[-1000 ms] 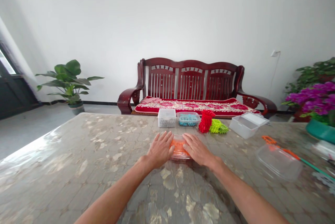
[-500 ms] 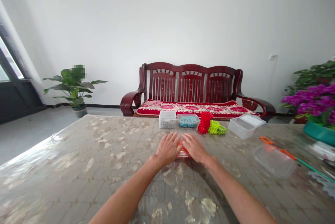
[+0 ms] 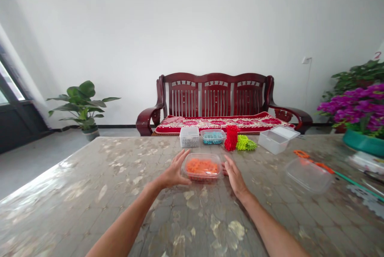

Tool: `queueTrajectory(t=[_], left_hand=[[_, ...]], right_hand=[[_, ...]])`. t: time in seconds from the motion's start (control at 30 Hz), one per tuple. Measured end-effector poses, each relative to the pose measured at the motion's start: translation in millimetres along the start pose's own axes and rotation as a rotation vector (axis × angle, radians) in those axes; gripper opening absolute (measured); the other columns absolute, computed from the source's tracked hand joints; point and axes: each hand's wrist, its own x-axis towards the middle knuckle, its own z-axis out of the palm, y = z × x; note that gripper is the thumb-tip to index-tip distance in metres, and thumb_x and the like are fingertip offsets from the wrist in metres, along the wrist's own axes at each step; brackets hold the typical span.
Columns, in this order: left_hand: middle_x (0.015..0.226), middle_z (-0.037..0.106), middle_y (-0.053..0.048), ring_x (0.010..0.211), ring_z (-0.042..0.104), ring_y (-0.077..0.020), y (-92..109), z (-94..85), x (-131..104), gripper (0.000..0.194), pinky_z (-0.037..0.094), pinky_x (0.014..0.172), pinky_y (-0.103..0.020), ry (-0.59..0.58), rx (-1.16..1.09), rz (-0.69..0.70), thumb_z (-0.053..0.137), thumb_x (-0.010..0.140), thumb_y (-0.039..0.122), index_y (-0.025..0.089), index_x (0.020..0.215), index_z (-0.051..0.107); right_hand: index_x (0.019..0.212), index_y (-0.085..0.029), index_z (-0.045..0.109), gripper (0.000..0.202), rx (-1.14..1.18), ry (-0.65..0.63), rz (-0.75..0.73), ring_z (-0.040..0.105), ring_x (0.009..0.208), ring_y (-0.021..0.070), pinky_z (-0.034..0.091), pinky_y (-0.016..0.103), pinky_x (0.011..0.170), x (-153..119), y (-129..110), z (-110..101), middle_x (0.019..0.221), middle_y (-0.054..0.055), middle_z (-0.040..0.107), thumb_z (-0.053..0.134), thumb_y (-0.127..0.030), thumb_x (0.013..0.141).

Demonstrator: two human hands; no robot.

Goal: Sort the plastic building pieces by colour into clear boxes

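A clear lidded plastic container (image 3: 203, 166) full of small orange pieces rests on the patterned table covering (image 3: 126, 209), between my two hands. On its left side, my left hand (image 3: 176, 170) is open, thumb and fingers spread around the near corner. My right hand (image 3: 234, 175) is at the container's right side, fingers stretched forward and apart from the thumb. Whether either hand touches the container's walls is hard to make out. The orange pieces show through the transparent lid.
Behind stand a box of grey pieces (image 3: 189, 137), a tub of blue pieces (image 3: 213, 137), a red stack (image 3: 231, 138), a yellow-green cluster (image 3: 246, 143) and an open box (image 3: 274, 141). To the right lie a clear lid (image 3: 309, 175), an orange-and-green strip (image 3: 345, 177) and a flowerpot (image 3: 364, 141).
Both hands were lying on top of the orange container. They have moved apart to its two sides, uncovering the lid. The view has shifted slightly.
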Motion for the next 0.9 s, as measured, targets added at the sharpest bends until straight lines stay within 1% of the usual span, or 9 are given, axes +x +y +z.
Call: queueTrajectory(t=[0.07, 0.13, 0.23, 0.33, 0.4, 0.57, 0.67, 0.77, 0.9], left_hand=[[0.162, 0.018, -0.021, 0.151, 0.014, -0.0350, 6.3, -6.9, 8.4, 0.119, 0.021, 0.120, -0.050, -0.025, 0.054, 0.044, 0.085, 0.062, 0.046, 0.017, 0.156, 0.018], [0.161, 0.022, -0.020, 0.150, 0.015, -0.0358, 14.9, -12.5, 20.8, 0.117, 0.023, 0.119, -0.052, -0.119, 0.120, 0.084, 0.086, 0.061, 0.044, 0.020, 0.155, 0.020], [0.158, 0.030, -0.019, 0.146, 0.026, -0.0390, 25.3, -13.5, 36.7, 0.114, 0.028, 0.116, -0.052, -0.263, 0.222, 0.086, 0.085, 0.058, 0.044, 0.020, 0.154, 0.027], [0.151, 0.042, -0.015, 0.140, 0.036, -0.0376, 29.1, -8.2, 43.4, 0.106, 0.031, 0.115, -0.050, -0.269, 0.294, 0.115, 0.083, 0.058, 0.038, 0.023, 0.151, 0.034], [0.147, 0.045, -0.015, 0.138, 0.038, -0.0364, 29.6, -5.3, 44.7, 0.104, 0.031, 0.115, -0.049, -0.258, 0.325, 0.126, 0.082, 0.058, 0.035, 0.024, 0.150, 0.035], [0.151, 0.036, -0.018, 0.140, 0.031, -0.0421, 36.4, -5.1, 48.2, 0.114, 0.032, 0.111, -0.056, -0.353, 0.367, 0.004, 0.084, 0.054, 0.040, 0.025, 0.153, 0.029], [0.144, 0.042, -0.015, 0.134, 0.038, -0.0402, 44.0, -2.3, 49.3, 0.111, 0.035, 0.109, -0.053, -0.327, 0.337, -0.012, 0.083, 0.055, 0.041, 0.027, 0.152, 0.030], [0.132, 0.049, -0.011, 0.125, 0.045, -0.0361, 49.1, 4.0, 48.0, 0.105, 0.037, 0.108, -0.047, -0.237, 0.313, -0.007, 0.082, 0.055, 0.035, 0.027, 0.149, 0.036], [0.127, 0.052, -0.012, 0.119, 0.048, -0.0340, 50.8, 9.2, 45.7, 0.099, 0.039, 0.107, -0.044, -0.167, 0.296, -0.007, 0.080, 0.055, 0.031, 0.023, 0.146, 0.042]], right_hand=[[0.144, -0.017, 0.047, 0.080, -0.014, 0.011, -0.011, 0.065, 0.112, 0.0296, 0.055, 0.046, 0.092, 0.1, -2.3, 0.6, 0.131, 0.017, 0.063, 0.036, -0.073, 0.088], [0.143, -0.017, 0.048, 0.078, 0.005, 0.000, -0.021, 0.064, 0.114, 0.0291, 0.054, 0.046, 0.094, -0.2, -4.3, 0.9, 0.132, 0.016, 0.062, 0.038, -0.072, 0.087], [0.141, -0.019, 0.050, 0.073, 0.061, -0.007, -0.022, 0.066, 0.110, 0.0286, 0.055, 0.046, 0.093, -0.9, -4.8, 1.0, 0.125, 0.015, 0.067, 0.041, -0.069, 0.088], [0.137, -0.020, 0.054, 0.069, 0.047, 0.019, -0.035, 0.067, 0.108, 0.0288, 0.056, 0.046, 0.091, -1.0, -3.7, 0.9, 0.121, 0.014, 0.069, 0.042, -0.068, 0.089], [0.138, -0.020, 0.054, 0.068, 0.018, 0.014, -0.043, 0.067, 0.108, 0.0280, 0.056, 0.045, 0.090, -0.4, -3.5, 0.8, 0.123, 0.014, 0.068, 0.039, -0.067, 0.091], [0.135, -0.021, 0.057, 0.065, -0.054, 0.024, -0.068, 0.059, 0.123, 0.0277, 0.048, 0.046, 0.104, 1.8, -5.9, -0.7, 0.136, 0.013, 0.061, 0.038, -0.065, 0.091], [0.131, -0.019, 0.060, 0.064, -0.047, 0.062, -0.069, 0.054, 0.129, 0.0283, 0.042, 0.047, 0.110, 2.6, -7.2, -1.5, 0.138, 0.013, 0.060, 0.041, -0.065, 0.090], [0.129, -0.021, 0.061, 0.061, -0.022, 0.076, -0.060, 0.054, 0.128, 0.0293, 0.045, 0.048, 0.107, 2.9, -7.6, -1.4, 0.134, 0.012, 0.063, 0.043, -0.063, 0.090], [0.131, -0.020, 0.059, 0.060, -0.010, 0.079, -0.051, 0.054, 0.128, 0.0294, 0.045, 0.047, 0.107, 3.1, -7.4, -0.5, 0.135, 0.012, 0.062, 0.043, -0.061, 0.090]])
